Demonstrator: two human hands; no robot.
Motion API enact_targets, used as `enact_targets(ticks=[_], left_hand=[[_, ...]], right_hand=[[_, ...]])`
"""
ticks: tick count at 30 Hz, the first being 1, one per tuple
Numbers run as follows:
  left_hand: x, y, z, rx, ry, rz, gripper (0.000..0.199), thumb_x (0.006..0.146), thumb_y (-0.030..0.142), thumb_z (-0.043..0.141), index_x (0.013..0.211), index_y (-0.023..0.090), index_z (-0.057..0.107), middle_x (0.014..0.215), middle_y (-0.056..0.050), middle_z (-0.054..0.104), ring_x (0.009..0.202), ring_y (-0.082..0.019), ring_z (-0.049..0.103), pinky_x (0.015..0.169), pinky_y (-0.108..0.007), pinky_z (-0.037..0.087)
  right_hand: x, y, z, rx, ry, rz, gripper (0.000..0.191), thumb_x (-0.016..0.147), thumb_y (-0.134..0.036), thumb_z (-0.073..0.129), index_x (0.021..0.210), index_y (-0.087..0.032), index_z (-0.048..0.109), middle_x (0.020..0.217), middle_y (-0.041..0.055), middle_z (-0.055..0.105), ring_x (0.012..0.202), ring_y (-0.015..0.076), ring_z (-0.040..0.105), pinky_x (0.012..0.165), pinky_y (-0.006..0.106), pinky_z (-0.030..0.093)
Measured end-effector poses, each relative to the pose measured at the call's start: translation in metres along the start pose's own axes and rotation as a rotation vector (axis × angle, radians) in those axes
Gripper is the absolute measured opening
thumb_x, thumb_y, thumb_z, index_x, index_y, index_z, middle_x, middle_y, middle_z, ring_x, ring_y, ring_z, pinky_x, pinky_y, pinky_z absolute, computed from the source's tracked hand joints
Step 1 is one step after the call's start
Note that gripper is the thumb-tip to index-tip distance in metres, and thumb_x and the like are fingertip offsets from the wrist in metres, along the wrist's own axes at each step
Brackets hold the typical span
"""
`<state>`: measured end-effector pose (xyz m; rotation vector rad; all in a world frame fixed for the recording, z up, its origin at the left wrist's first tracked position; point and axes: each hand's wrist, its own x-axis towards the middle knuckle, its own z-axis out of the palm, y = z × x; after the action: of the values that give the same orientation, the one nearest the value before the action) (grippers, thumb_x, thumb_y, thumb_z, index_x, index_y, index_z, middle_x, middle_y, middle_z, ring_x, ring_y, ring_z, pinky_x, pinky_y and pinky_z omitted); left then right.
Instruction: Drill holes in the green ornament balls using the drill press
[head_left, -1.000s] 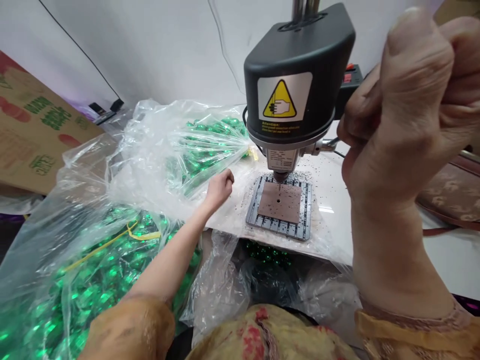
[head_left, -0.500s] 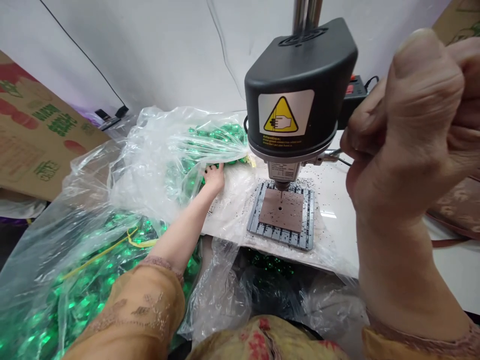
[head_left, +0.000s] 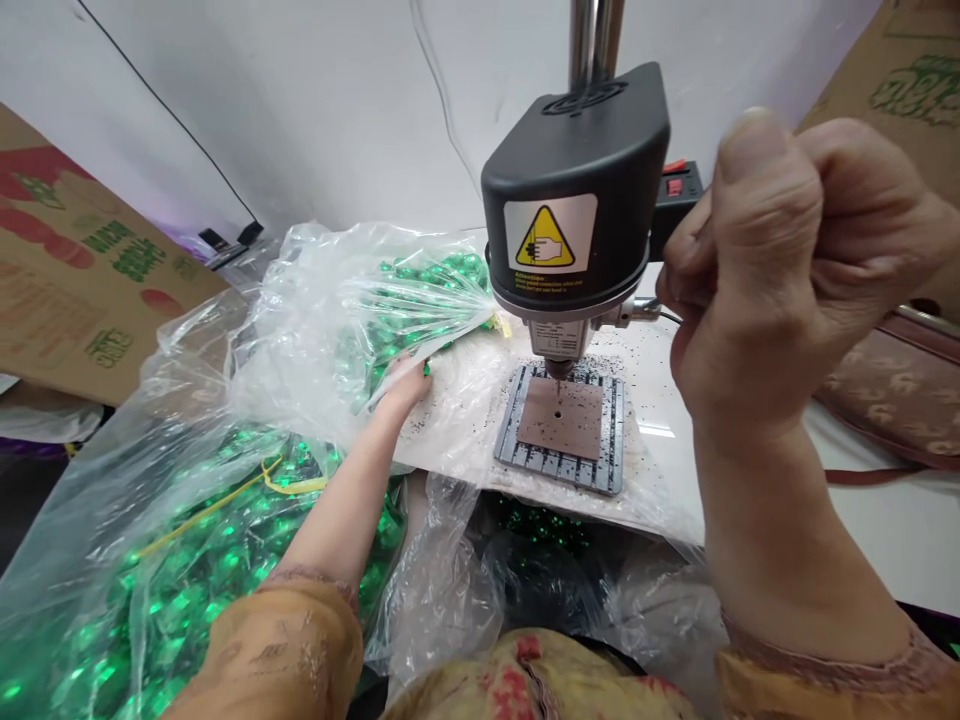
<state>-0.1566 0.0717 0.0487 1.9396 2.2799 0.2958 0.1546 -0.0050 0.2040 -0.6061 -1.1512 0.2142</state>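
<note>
My left hand [head_left: 407,382] reaches to the mouth of a clear plastic bag [head_left: 300,330] full of shiny green beads [head_left: 435,275]. Plastic film covers part of its fingers, and a green bead shows at the fingertips. My right hand [head_left: 780,260] is a raised fist at the right side of a black bench drill press [head_left: 574,190]; whatever it grips is hidden behind the fingers. Under the drill bit [head_left: 559,388], a brown square board [head_left: 555,440] with a small dark hole lies on a grey slotted base plate [head_left: 510,450]. The bit is above the board.
Dark specks lie over the white table [head_left: 660,460]. A second bag of green beads [head_left: 210,580] with a yellow tie [head_left: 292,487] sits lower left. Cardboard boxes [head_left: 75,270] stand at both sides. A patterned brown bag [head_left: 892,390] lies at the right, and more plastic hangs below the table edge.
My left hand has drawn back toward me and left, its fingers now partly under the film. The camera view has shifted slightly. My right hand remains a fist beside the drill press.
</note>
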Motion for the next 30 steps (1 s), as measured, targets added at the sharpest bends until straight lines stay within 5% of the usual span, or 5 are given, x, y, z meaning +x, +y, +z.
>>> enact_targets(ticks=[5,8,11,16,30], left_hand=[[-0.032,0.035,-0.001,-1.181,-0.291,0.021,0.049,0.088,0.053,0.063,0.125,0.021,0.061,0.102,-0.008,0.068,0.084,-0.019,0.066,0.071,-0.033,0.059],[-0.056,0.063,0.001,-1.565,-0.450,0.033,0.048,0.086,0.047,0.069,0.125,0.022,0.060,0.099,-0.006,0.068,0.082,-0.016,0.066,0.073,-0.032,0.060],[-0.074,0.080,0.010,-1.597,-0.439,0.029,0.048,0.085,0.038,0.072,0.128,0.022,0.060,0.105,-0.006,0.069,0.088,-0.016,0.067,0.080,-0.032,0.059],[-0.085,0.092,0.036,-1.500,-0.241,0.083,0.056,0.077,0.039,0.081,0.126,0.020,0.061,0.112,-0.007,0.070,0.099,-0.017,0.066,0.091,-0.032,0.052],[-0.089,0.114,0.060,-1.098,-0.214,0.353,0.060,0.072,0.042,0.084,0.123,0.019,0.062,0.122,-0.010,0.067,0.116,-0.027,0.062,0.106,-0.044,0.046]], right_hand=[[-0.002,-0.002,-0.002,-0.007,-0.013,-0.012,0.044,0.092,-0.030,0.056,0.056,-0.021,0.032,0.053,-0.0045,0.039,0.049,0.0043,0.036,0.053,0.029,0.030],[-0.002,0.001,-0.001,0.021,0.004,-0.038,0.045,0.091,-0.027,0.058,0.056,-0.023,0.031,0.052,-0.0035,0.041,0.047,0.0066,0.033,0.051,0.030,0.028],[-0.002,0.002,0.000,0.036,0.001,-0.047,0.044,0.091,-0.026,0.058,0.056,-0.023,0.031,0.051,-0.0042,0.039,0.047,0.0062,0.034,0.051,0.030,0.027],[-0.002,-0.002,0.000,0.011,-0.015,-0.002,0.041,0.092,-0.028,0.054,0.057,-0.021,0.035,0.055,-0.0050,0.036,0.049,0.0035,0.036,0.055,0.027,0.029],[0.000,-0.005,0.002,-0.075,-0.003,-0.036,0.051,0.087,-0.046,0.059,0.055,-0.023,0.027,0.050,-0.0040,0.040,0.044,0.0084,0.032,0.051,0.034,0.027]])
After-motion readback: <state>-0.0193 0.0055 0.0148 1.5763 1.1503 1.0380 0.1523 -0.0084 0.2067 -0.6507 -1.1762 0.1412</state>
